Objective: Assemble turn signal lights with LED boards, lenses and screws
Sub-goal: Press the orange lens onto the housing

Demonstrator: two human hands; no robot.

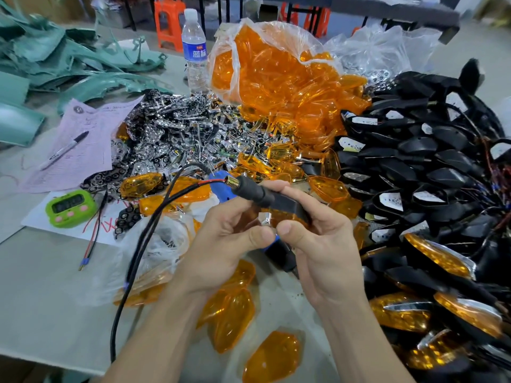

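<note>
From the head camera, both hands meet over the middle of the counter (41,299) and grip one turn signal light (287,205). The left hand (221,239) curls round its stem end and the right hand (318,239) round the black housing, with the two thumbs pressed close together on the amber lens side. The stem's brass threaded tip points up and left, and its black cable (154,217) trails off toward the near counter edge. A blue-and-black tool (279,252) lies partly hidden under the hands. Loose amber lenses (232,319) lie on the counter just below the wrists. Behind the hands stands an open plastic bag of lenses (271,70), with a heap of shiny chrome parts (177,134) to its left and a pile of black housings (428,161) to its right. Lights with lenses fitted (439,258) lie at the near right. To the left are a green timer (70,207), a pen (65,150) on pink paper (83,139), and, farther back, a water bottle (194,51).
</note>
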